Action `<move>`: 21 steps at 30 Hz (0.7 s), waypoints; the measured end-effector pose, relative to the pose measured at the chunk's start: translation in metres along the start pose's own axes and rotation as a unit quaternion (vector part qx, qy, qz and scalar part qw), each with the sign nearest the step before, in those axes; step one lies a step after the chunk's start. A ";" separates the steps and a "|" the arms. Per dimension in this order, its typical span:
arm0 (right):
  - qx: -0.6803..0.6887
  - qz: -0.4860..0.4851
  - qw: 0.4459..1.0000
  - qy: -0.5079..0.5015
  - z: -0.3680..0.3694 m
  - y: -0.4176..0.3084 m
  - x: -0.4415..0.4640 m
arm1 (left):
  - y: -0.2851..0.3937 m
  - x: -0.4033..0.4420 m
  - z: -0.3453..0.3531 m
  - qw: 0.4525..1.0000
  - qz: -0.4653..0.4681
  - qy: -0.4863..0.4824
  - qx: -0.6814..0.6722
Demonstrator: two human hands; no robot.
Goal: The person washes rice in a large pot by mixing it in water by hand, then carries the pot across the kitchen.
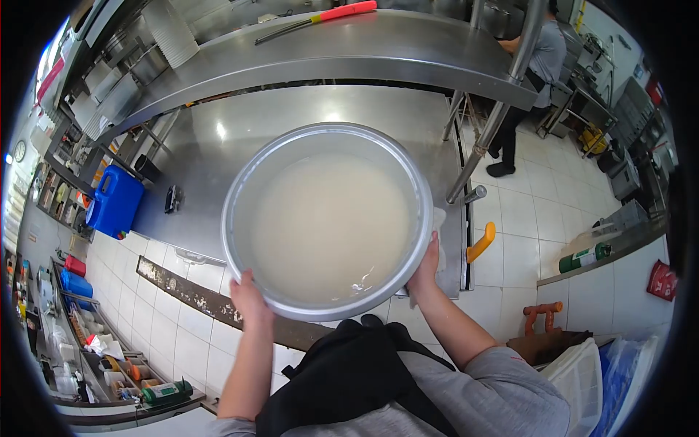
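A large round metal pot (234,175) spans the middle of the head view, over the near part of the steel table. Cloudy whitish liquid (331,218) lies inside it; what is under the surface cannot be made out. At the pot's near left side, my left hand (251,297) grips the rim. On the near right side my right hand (426,268) is closed round the edge, with a pale cloth (439,227) beside it. Both sets of fingers are partly hidden by the pot.
The steel table (196,211) has a shelf (349,54) above it, bearing a red-handled tool (342,12). A blue jerrycan (116,200) stands left. A yellow handle (480,242) juts out at right. Another person (542,65) stands beyond on the tiled floor (510,211).
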State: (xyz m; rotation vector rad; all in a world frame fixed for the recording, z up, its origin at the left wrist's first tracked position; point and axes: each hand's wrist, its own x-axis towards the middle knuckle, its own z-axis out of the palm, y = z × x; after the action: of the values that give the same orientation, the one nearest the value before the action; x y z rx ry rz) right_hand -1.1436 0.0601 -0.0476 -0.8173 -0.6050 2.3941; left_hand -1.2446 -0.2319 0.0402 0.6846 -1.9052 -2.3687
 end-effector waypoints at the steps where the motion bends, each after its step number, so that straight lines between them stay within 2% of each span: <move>1: -0.012 -0.055 0.998 0.009 -0.005 0.008 -0.007 | -0.008 -0.018 0.006 0.999 -0.006 0.003 -0.033; 2: -0.024 -0.113 0.993 0.019 -0.012 0.014 -0.012 | -0.017 -0.036 0.010 0.998 -0.013 0.003 -0.067; 3: -0.020 -0.123 0.992 0.021 -0.026 0.019 -0.009 | -0.023 -0.057 0.015 0.998 -0.013 -0.001 -0.063; 4: -0.166 -0.195 0.967 -0.010 -0.046 0.023 -0.001 | -0.027 -0.071 0.014 0.998 -0.012 -0.005 -0.060; 6: -0.307 -0.272 0.911 -0.033 -0.065 0.015 0.000 | -0.029 -0.074 -0.002 0.997 -0.031 -0.055 -0.035; 7: -0.458 -0.341 0.820 -0.017 -0.072 0.009 0.001 | -0.025 -0.069 -0.006 0.994 -0.049 -0.093 -0.008; 8: -0.592 -0.398 0.700 0.002 -0.072 0.001 0.004 | -0.014 -0.042 -0.009 0.994 -0.044 -0.069 0.066; 9: -0.589 -0.409 0.697 0.004 -0.070 -0.007 0.007 | -0.012 0.018 -0.021 0.990 -0.053 -0.108 0.079; 10: -0.577 -0.376 0.725 -0.016 -0.067 -0.014 0.010 | -0.001 0.059 -0.018 0.991 -0.030 -0.130 0.011; 11: -0.564 -0.342 0.750 -0.037 -0.064 -0.020 0.011 | 0.021 0.092 -0.012 0.976 -0.042 -0.208 0.043; 12: -0.564 -0.349 0.748 -0.037 -0.062 -0.024 0.012 | 0.037 0.108 0.001 0.965 -0.021 -0.234 0.115; 13: -0.536 -0.298 0.787 -0.069 -0.059 -0.028 0.015 | 0.047 0.119 0.010 0.948 0.001 -0.258 0.186; 14: -0.507 -0.245 0.820 -0.102 -0.054 -0.034 0.017 | 0.041 0.131 0.013 0.948 0.006 -0.263 0.178; 15: -0.508 -0.255 0.816 -0.105 -0.052 -0.037 0.013 | 0.029 0.145 0.016 0.947 0.021 -0.257 0.191; 17: -0.462 -0.151 0.872 -0.064 -0.050 -0.032 -0.009 | 0.029 0.155 0.025 0.947 0.042 -0.249 0.197; 19: -0.431 -0.151 0.887 -0.068 -0.033 -0.015 -0.065 | 0.023 0.150 0.021 0.955 0.040 -0.246 0.160; 20: -0.440 -0.141 0.884 -0.072 -0.043 0.002 -0.070 | 0.020 0.144 0.017 0.958 0.030 -0.235 0.158; 21: -0.407 -0.171 0.892 -0.092 -0.056 0.021 -0.071 | 0.021 0.136 0.017 0.961 0.021 -0.246 0.122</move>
State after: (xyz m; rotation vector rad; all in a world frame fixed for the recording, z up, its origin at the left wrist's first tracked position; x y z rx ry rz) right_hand -1.0661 0.0138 -0.0699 -0.7067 -1.7401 1.8628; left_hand -1.3787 -0.2602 0.0192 0.0450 -2.3949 -2.4704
